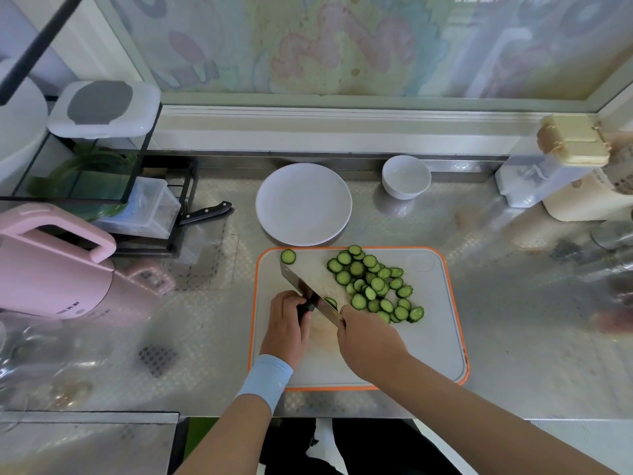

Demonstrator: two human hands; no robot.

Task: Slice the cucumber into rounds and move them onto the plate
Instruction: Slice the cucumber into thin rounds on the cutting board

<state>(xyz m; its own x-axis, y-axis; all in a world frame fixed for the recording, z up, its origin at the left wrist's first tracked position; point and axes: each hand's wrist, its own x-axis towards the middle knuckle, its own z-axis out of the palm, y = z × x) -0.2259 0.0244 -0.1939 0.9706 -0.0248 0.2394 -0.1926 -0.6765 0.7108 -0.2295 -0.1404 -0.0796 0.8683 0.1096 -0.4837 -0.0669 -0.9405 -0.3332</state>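
An orange-rimmed grey cutting board (pixel 428 337) lies at the front of the steel counter. My left hand (pixel 286 325) pinches the short dark end of the cucumber (pixel 305 308) against the left face of a cleaver (pixel 298 281). The cleaver's handle is hidden inside the grip of my right hand (pixel 368 341), and its blade points away to the left. Several cucumber rounds (pixel 373 286) lie heaped to the right of the blade. One round (pixel 288 256) sits alone at the board's far left corner. Just behind the board stands a white plate (pixel 303 204) with nothing on it.
A small white bowl (pixel 406 176) sits right of the plate. A black-handled knife (pixel 205 212) pokes out from a rack at the left, in front of which stands a pink kettle (pixel 51 269). Appliances and containers (pixel 565 166) crowd the right edge.
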